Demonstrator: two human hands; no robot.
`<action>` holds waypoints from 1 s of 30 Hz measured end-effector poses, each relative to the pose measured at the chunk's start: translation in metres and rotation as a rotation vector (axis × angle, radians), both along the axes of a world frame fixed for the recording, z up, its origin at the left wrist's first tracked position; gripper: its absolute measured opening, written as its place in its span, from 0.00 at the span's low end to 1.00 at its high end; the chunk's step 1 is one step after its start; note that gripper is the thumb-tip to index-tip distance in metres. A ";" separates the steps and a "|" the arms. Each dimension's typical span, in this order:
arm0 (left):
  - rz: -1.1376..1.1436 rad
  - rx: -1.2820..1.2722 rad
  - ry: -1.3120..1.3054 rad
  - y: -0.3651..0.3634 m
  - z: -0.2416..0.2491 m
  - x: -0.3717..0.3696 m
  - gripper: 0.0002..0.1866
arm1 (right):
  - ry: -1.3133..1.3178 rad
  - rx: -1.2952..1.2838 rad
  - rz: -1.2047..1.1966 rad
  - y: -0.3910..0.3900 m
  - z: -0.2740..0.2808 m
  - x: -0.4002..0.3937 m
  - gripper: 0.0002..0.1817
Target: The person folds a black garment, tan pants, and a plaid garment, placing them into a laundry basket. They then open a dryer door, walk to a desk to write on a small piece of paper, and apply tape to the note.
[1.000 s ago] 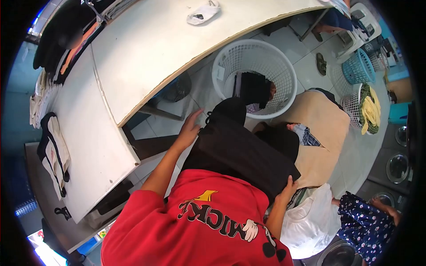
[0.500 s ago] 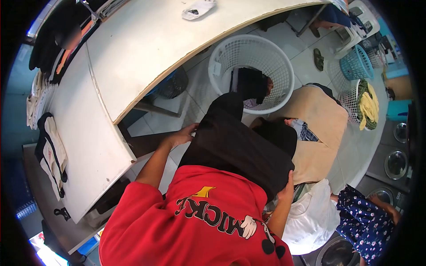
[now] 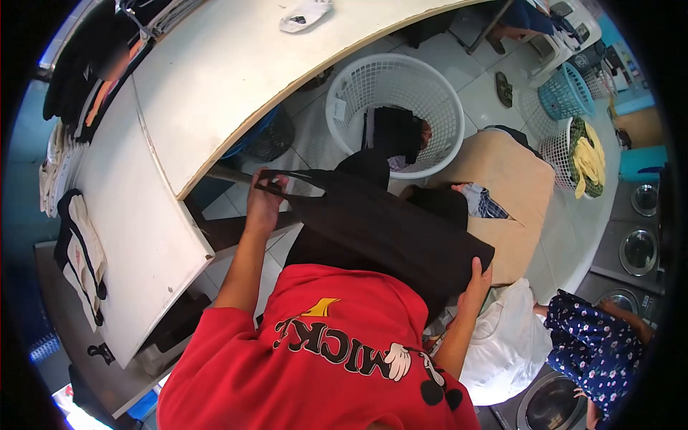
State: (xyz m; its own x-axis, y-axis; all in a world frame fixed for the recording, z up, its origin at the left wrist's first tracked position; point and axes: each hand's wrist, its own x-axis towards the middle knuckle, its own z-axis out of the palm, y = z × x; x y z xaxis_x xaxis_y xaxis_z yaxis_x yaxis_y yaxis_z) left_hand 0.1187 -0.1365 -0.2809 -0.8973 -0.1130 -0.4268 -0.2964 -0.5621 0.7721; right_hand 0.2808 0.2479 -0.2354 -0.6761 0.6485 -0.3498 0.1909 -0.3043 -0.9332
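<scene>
A black strappy garment [image 3: 394,229], like a tank top, lies stretched over my dark-clothed lap. My left hand [image 3: 265,201] pinches its straps at the left end, raised beside the table edge. At the opposite end my right hand [image 3: 474,283] grips the lower edge, thumb on top. Just beyond my knees stands a white laundry basket [image 3: 337,132] with dark clothes [image 3: 398,136] inside. To the right of my lap is a beige covered block [image 3: 519,179] with a plaid cloth [image 3: 484,204] showing in its opening.
A white table [image 3: 215,93] curves along the left and far side, with a small white cloth [image 3: 306,16] on it. A stuffed white bag [image 3: 505,351] sits by my right arm. A person in a flowered garment [image 3: 591,351] is near the washing machines [image 3: 638,251].
My left hand has risen and moved left and away from me, drawing out the garment's straps. The black cloth is now pulled taut, and its right end has lifted slightly.
</scene>
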 end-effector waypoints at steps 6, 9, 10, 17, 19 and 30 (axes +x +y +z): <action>0.148 0.067 0.094 0.000 0.031 -0.001 0.09 | -0.086 0.019 0.146 0.004 -0.011 -0.023 0.18; 0.064 -0.222 0.091 0.027 0.050 -0.005 0.12 | -0.089 -0.023 0.158 0.004 -0.021 -0.028 0.18; -0.093 -0.399 0.188 0.039 0.056 -0.004 0.13 | -0.090 -0.057 0.158 0.001 -0.020 -0.029 0.17; -0.928 -1.488 0.979 0.127 0.059 0.044 0.27 | -0.067 -0.164 0.124 -0.006 -0.022 -0.031 0.18; -0.851 -1.415 0.930 0.125 0.068 0.042 0.27 | -0.080 -0.168 0.135 -0.010 -0.012 -0.038 0.18; -0.670 -0.128 -0.385 0.030 0.007 -0.009 0.43 | 0.119 -0.349 0.282 -0.087 0.036 -0.101 0.20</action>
State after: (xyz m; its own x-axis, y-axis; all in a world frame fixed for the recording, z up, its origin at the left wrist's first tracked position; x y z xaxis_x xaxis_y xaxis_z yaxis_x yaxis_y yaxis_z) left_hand 0.1098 -0.1061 -0.2739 -0.5827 0.3309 -0.7423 -0.8014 -0.0819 0.5926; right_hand 0.1799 0.1608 -0.1993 -0.8579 0.2906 -0.4237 0.2090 -0.5559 -0.8045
